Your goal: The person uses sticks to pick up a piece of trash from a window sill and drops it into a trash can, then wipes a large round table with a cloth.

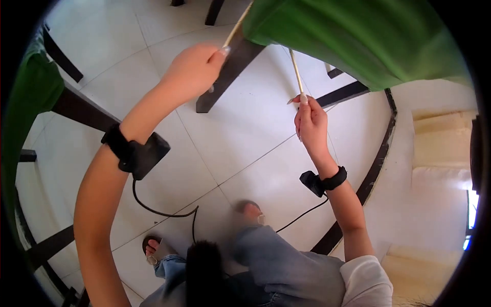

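Observation:
Above the tiled floor, my left hand [197,69] is closed on a thin beige cord [238,24] that runs up past the edge of a green cloth [353,38]. My right hand [311,120] pinches another beige length of cord [295,69] between thumb and fingers. This length comes down from beneath the cloth's lower edge and looks taut. Whether both lengths belong to one cord is hidden by the cloth. A dark wooden leg [227,77] slants down from under the cloth, close beside my left hand.
On the left, more green cloth [33,84] hangs over dark wooden furniture [84,107]. Black wrist devices [146,153] with cables are strapped to both forearms. My sandaled feet [152,245] are on the white tiles [204,153]. A pale wall [429,204] with dark skirting curves along the right.

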`<state>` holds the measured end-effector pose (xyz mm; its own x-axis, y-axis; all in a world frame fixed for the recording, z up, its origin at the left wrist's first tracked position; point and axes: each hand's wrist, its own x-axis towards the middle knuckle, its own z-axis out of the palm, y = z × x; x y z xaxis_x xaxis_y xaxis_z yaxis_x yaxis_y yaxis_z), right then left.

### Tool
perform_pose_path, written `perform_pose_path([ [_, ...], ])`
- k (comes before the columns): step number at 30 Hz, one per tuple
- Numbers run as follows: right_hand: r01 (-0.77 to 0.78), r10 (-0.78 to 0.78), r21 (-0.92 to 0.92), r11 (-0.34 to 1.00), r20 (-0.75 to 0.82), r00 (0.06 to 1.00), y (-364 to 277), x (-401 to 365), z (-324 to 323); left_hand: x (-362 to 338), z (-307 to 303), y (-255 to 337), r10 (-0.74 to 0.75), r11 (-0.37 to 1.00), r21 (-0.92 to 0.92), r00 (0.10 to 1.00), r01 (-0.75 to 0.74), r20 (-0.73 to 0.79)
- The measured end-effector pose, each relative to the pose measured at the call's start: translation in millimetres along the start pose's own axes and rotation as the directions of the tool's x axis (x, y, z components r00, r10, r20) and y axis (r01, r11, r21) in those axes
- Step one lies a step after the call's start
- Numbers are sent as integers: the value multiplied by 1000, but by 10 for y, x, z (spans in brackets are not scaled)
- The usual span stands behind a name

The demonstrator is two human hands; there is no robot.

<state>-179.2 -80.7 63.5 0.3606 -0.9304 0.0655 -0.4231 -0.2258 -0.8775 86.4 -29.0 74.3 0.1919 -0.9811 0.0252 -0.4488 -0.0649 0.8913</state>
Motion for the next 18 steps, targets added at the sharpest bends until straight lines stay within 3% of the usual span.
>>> perform_pose_path([
  [1, -41, 41, -7, 999, -22, 999, -2, -66, -23, -2, 41, -103, -30, 1000, 3, 999, 30, 19],
  [4, -111, 132, -167, 980, 119, 984, 152, -163, -86, -114, 141, -349, -89, 996, 1, 995, 89, 54],
  [9, -252, 315, -244, 936, 271, 910, 441, -222, 13, -483, 258, -718, -202, 978, -46, 977, 205, 72],
  [12, -67, 150, -306, 950, 257, 955, 624, -190, 116, -684, 212, -913, -296, 955, 70, 943, 289, 153],
  [15, -59, 106, -251, 966, 180, 978, 507, -108, 182, -848, 157, -1113, -408, 910, 186, 884, 371, 228],
  [18, 32, -10, -243, 970, 92, 996, 371, -15, 272, -1021, 104, -1156, -452, 891, 189, 848, 414, 276],
])
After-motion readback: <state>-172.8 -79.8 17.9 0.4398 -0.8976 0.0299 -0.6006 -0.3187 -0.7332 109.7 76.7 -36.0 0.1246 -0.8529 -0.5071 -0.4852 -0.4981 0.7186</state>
